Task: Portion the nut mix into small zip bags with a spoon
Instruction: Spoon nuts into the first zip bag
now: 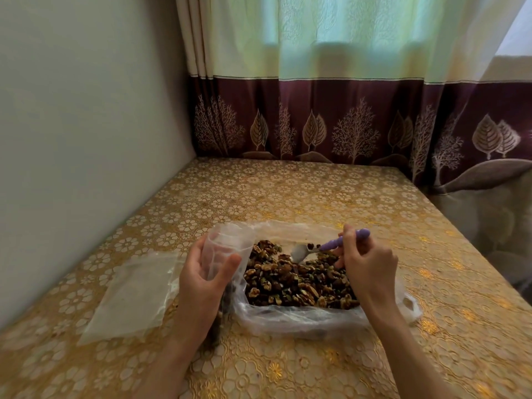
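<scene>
Presently: left hand grips small zip bag, right hand pinches spoon; limp mouth risks spilling nut mix.

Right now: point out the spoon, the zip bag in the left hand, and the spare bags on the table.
spoon (339, 243): head view, on the purple handle.
zip bag (227, 243): head view, on the clear wall below its open mouth.
spare bags (135, 295): head view, middle of the flat stack left of the hands.

The nuts are held in thin, crinkled clear plastic. The spoon is shiny metal with matt purple plastic. The tablecloth is glossy, embossed.
</scene>
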`<action>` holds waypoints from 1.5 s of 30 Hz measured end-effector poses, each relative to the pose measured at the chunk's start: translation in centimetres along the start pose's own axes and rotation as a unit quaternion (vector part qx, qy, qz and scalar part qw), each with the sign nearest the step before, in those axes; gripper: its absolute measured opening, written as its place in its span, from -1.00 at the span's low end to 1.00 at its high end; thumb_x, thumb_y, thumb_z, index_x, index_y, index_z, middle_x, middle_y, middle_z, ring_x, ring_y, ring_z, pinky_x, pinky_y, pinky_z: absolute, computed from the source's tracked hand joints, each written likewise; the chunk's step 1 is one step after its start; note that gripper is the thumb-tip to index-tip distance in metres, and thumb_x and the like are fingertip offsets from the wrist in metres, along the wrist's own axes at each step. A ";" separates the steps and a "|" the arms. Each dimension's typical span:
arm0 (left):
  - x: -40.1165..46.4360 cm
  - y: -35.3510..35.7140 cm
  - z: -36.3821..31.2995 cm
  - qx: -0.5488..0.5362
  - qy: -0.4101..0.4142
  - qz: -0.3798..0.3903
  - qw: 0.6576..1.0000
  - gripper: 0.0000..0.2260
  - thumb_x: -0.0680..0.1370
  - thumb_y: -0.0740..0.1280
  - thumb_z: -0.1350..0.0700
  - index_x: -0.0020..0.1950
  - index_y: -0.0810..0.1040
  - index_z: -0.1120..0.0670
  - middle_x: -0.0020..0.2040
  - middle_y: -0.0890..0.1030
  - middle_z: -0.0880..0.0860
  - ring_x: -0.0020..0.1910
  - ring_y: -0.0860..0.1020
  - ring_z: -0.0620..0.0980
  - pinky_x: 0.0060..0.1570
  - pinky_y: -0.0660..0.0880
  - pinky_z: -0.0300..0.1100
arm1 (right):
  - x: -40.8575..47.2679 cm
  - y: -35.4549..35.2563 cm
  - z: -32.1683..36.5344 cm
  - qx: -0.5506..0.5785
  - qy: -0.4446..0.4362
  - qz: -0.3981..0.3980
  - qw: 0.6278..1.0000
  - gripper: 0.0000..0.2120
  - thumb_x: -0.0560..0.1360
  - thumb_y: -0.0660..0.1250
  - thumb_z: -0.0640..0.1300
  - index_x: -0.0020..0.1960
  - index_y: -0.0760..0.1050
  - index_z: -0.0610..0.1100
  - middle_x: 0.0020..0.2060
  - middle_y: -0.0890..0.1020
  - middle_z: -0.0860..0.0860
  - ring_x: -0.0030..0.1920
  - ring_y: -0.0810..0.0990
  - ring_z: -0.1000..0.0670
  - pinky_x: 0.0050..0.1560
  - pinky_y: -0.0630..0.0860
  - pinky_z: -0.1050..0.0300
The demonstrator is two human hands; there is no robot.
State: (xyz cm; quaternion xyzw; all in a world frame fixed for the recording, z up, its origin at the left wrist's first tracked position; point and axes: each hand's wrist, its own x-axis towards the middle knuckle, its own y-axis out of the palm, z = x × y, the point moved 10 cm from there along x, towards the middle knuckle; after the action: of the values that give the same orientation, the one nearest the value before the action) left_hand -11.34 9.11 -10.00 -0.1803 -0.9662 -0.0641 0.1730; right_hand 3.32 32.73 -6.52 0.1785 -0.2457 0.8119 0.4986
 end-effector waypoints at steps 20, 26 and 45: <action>-0.1 -0.1 -0.3 0.009 0.007 -0.006 1.000 -0.04 0.12 0.40 -0.44 0.35 0.37 0.11 0.15 0.58 0.03 0.05 0.57 -0.23 -0.11 0.45 -0.50 | -2.4 6.1 -4.2 0.240 0.295 0.171 0.909 -0.66 0.63 0.12 -0.15 -0.14 0.59 -0.26 -0.20 0.72 -0.10 -0.27 0.63 0.02 -0.34 0.50 0.29; 0.0 -0.2 -0.2 0.018 0.004 -0.008 1.000 -0.08 0.15 0.39 -0.43 0.36 0.37 0.06 0.17 0.57 0.04 0.09 0.55 -0.22 -0.08 0.45 -0.50 | -2.1 4.3 -4.8 0.279 0.319 0.103 0.900 -0.69 0.63 0.13 -0.15 -0.13 0.53 -0.29 -0.30 0.70 -0.12 -0.38 0.62 0.06 -0.44 0.48 0.32; 0.1 -0.4 0.6 0.011 -0.021 0.003 1.000 0.00 0.09 0.42 -0.44 0.39 0.31 0.05 0.18 0.56 0.06 0.10 0.58 -0.11 -0.01 0.53 -0.32 | -0.5 3.5 5.8 0.345 0.129 0.175 0.913 -0.63 0.61 0.15 -0.12 -0.26 0.57 -0.23 -0.32 0.69 -0.13 -0.44 0.58 0.05 -0.54 0.40 0.33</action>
State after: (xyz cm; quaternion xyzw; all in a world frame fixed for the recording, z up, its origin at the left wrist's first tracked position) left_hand -11.84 8.87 -10.58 -0.1823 -0.9698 -0.0487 0.1545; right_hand 0.67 27.74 -2.83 0.1873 0.0885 0.9364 0.2833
